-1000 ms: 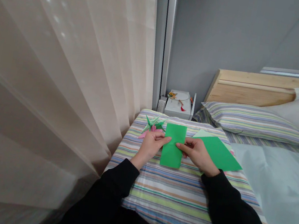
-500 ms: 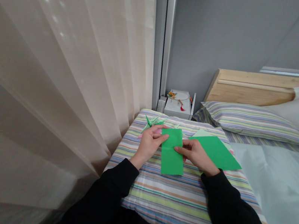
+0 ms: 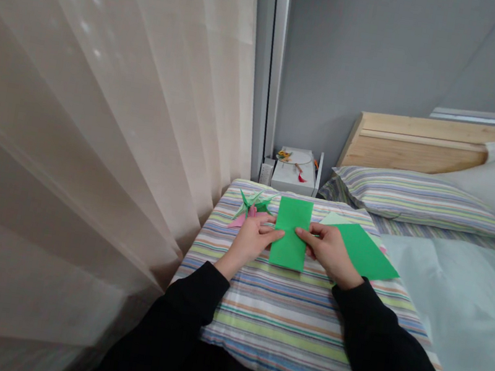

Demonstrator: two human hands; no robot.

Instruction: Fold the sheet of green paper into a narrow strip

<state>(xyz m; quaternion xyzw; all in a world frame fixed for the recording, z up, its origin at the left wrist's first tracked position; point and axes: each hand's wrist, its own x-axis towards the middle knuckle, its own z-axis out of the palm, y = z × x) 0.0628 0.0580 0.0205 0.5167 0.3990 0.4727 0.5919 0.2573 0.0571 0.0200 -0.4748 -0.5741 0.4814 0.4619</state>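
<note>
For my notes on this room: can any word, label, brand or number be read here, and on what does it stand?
None can be read: the green origami paper and striped bedding show no text, and the white box is too small to tell.

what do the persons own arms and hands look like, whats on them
Long plain black sleeves cover both arms, the left sleeve and the right sleeve, ending at the wrists. The left hand and right hand are bare, with no gloves.
</note>
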